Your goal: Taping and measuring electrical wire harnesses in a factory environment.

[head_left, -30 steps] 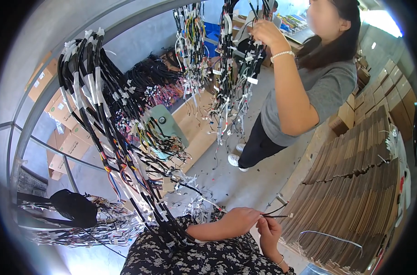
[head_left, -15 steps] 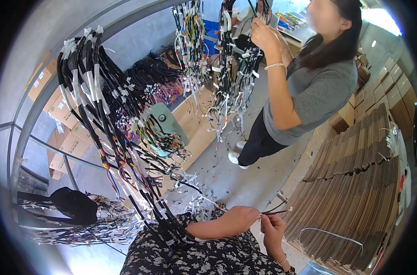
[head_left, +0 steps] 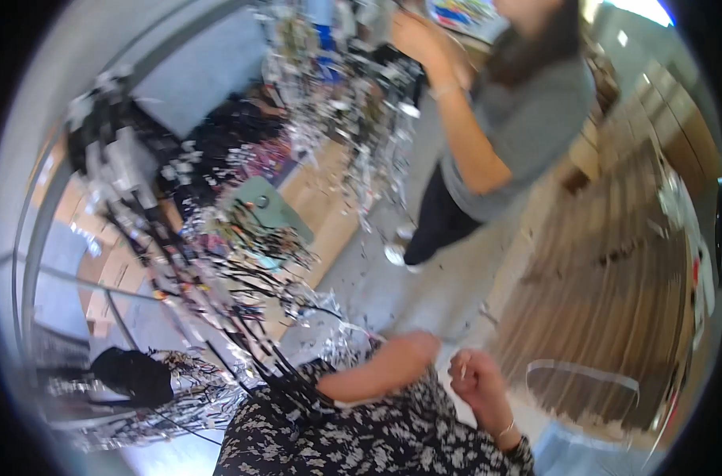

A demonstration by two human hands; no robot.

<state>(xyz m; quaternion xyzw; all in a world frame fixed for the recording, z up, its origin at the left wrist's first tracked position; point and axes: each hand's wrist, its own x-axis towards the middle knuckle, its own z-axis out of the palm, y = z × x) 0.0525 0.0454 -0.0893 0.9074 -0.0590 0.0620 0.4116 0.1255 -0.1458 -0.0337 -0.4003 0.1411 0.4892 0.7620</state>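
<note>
A large bundle of black wire harnesses (head_left: 138, 190) hangs at the left, with white tape and many connectors, its lower ends lying over my left forearm. My left hand (head_left: 416, 347) is blurred in front of my dark floral clothing, its fingers hidden. A thin black cable (head_left: 321, 309) with a whitish stretch runs from the bundle toward that hand. To its right and apart from it, my right hand (head_left: 477, 376) is raised with curled fingers; a small white bit shows at them, too blurred to name.
Ahead, a co-worker in a grey shirt (head_left: 527, 143) reaches toward other hanging harnesses (head_left: 353, 111). Stacked flattened cardboard (head_left: 599, 293) stands at the right, with boxes (head_left: 654, 119) behind. A green stool (head_left: 269, 202) and a black-wrapped bundle (head_left: 130, 377) are at the left.
My hands have come apart; the right has moved slightly right, and the dark cable end that stuck out past them no longer shows. The whole view has shifted and blurred.
</note>
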